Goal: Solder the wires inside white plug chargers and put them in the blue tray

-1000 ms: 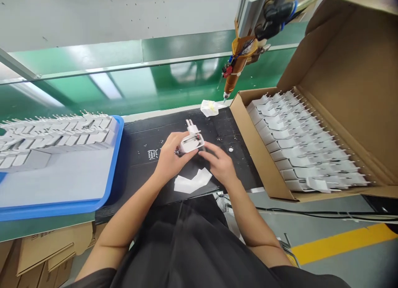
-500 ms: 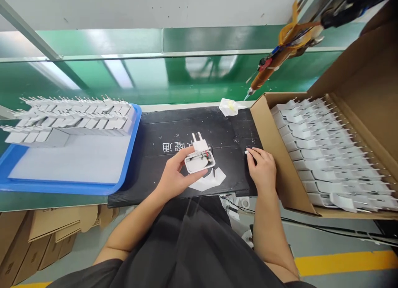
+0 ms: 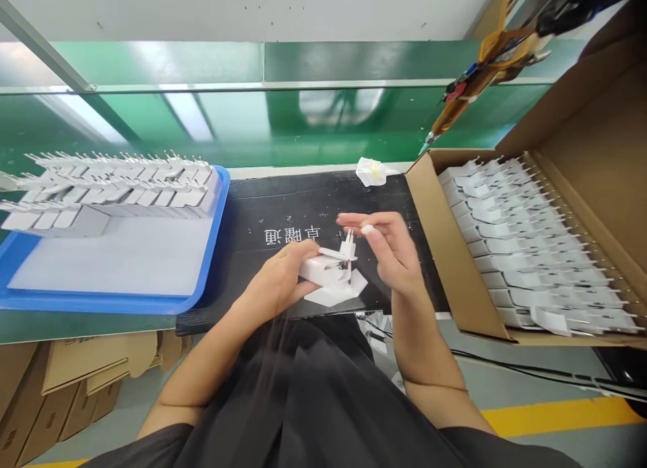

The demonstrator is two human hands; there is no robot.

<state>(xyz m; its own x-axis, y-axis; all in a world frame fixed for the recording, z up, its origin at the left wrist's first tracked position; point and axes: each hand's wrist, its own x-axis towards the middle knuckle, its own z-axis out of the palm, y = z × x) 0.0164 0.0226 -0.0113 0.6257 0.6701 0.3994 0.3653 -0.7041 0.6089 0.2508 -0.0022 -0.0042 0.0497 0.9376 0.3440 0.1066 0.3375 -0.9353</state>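
My left hand (image 3: 277,276) is closed around a white plug charger (image 3: 319,270), with its housing open. Wires and parts show inside, and its two-pin end piece (image 3: 348,247) tilts away at the right side with the pins up. My right hand (image 3: 393,247) is just beside the pins, fingers stretched out to the left over them and thumb apart. On its thumb tip is a small white bit or cover (image 3: 367,229); I cannot tell which. White paper (image 3: 337,291) lies on the black mat under the charger.
A blue tray (image 3: 209,252) at left bears rows of white plug chargers (image 3: 136,185). At right, a cardboard box (image 3: 445,245) holds more open chargers (image 3: 536,252). An orange-brown glue dispenser (image 3: 449,110) hangs at upper right. Crumpled, yellow-stained paper (image 3: 371,172) lies at the mat's back.
My right hand has moved left from the box's side to the charger's pins. My left hand has turned the charger, so the pin piece now points right. The dispenser has swung right and up.
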